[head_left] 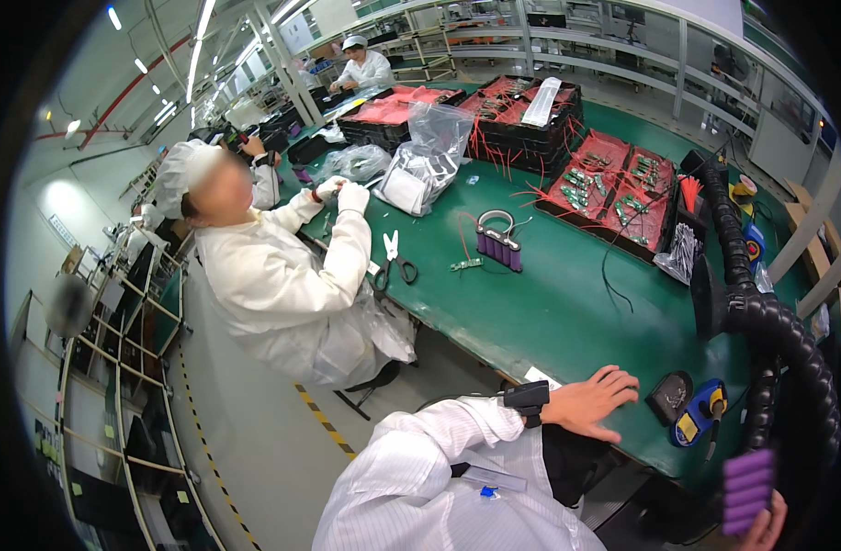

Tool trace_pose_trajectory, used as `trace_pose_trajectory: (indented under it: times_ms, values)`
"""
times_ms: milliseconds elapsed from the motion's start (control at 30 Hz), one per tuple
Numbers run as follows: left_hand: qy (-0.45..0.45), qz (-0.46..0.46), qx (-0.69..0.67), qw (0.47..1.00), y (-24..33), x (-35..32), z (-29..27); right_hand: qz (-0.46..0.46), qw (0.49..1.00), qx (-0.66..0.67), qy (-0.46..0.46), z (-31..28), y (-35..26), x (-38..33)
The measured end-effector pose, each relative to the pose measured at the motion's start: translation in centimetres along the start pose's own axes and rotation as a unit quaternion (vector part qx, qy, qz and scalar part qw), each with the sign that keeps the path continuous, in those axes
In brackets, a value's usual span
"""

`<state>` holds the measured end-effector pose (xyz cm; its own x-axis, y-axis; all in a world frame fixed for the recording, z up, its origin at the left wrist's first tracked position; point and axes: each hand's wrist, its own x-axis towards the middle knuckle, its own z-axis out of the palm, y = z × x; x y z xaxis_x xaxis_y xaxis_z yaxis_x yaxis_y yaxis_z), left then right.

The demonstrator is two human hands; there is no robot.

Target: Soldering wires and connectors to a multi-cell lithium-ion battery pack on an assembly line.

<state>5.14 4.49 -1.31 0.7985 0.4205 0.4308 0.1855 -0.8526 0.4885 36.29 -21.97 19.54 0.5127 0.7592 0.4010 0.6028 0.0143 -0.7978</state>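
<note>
My left hand [593, 400] lies flat, fingers spread, on the near edge of the green table [530, 321]; a black device is strapped at its wrist. It holds nothing. At the lower right rim, my right hand [762, 528] grips a purple battery pack [747, 489] made of several cells side by side. A second purple battery pack [498, 246] with red wires and a grey loop lies farther out on the table, beside a small green circuit board [466, 264].
A black ribbed hose [771, 321] curves over the table's right end. Near my left hand sit a blue-and-yellow tool holder [700, 418] and a dark round pad [668, 397]. Scissors [393, 262], plastic bags [425, 161] and black trays [613, 188] lie beyond. A co-worker in white [282, 275] sits at left.
</note>
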Motion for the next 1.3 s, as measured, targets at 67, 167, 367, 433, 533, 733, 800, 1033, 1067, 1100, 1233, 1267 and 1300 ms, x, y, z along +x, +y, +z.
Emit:
trace_pose_trajectory:
  times_ms: [67,167,367,433,533,733,800,1033,1067,1100,1233,1267,1300]
  values:
    - [0.016,-0.043,-0.140,0.989,-1.4,2.4,-0.4,-0.008,0.998,0.067,0.013,5.9,-1.3,-0.9]
    - [0.083,-0.136,-0.349,0.923,-4.5,1.9,-1.3,0.050,0.989,0.116,-0.081,14.3,-1.4,-0.8]
    - [-0.045,-0.108,-0.368,0.923,-7.6,4.8,-9.2,-0.094,0.990,0.022,-0.102,25.1,0.0,2.4]
    - [-0.068,-0.104,-0.315,0.941,-8.9,4.3,-10.7,-0.100,0.985,0.037,-0.139,28.0,0.9,3.3]
    - [-0.065,-0.142,-0.310,0.938,-11.2,3.6,-10.3,-0.120,0.977,0.031,-0.176,31.0,1.9,4.3]
    - [-0.024,-0.135,-0.277,0.951,-13.3,3.9,-9.4,-0.117,0.972,0.030,-0.204,33.4,4.2,5.4]
    - [-0.022,-0.125,-0.266,0.956,-13.4,4.1,-9.4,-0.108,0.975,0.025,-0.193,33.9,5.2,5.2]
    - [-0.023,-0.119,-0.272,0.955,-13.3,4.2,-10.0,-0.048,0.989,0.045,-0.130,36.0,6.3,3.4]
    - [-0.025,-0.118,-0.272,0.955,-13.3,4.2,-10.0,-0.043,0.990,0.049,-0.125,36.1,6.4,3.4]
    - [-0.021,-0.115,-0.271,0.955,-13.3,4.1,-9.8,-0.038,0.991,0.054,-0.121,36.1,6.5,3.3]
    - [-0.030,-0.109,-0.263,0.958,-13.4,4.3,-10.0,-0.062,0.986,-0.001,-0.157,35.5,6.9,3.0]
    - [-0.041,-0.110,-0.264,0.958,-13.4,4.3,-10.1,-0.064,0.985,-0.001,-0.157,35.4,7.1,3.0]
    - [-0.064,-0.111,-0.282,0.951,-13.5,4.3,-10.2,-0.065,0.985,-0.001,-0.158,35.2,7.2,3.0]
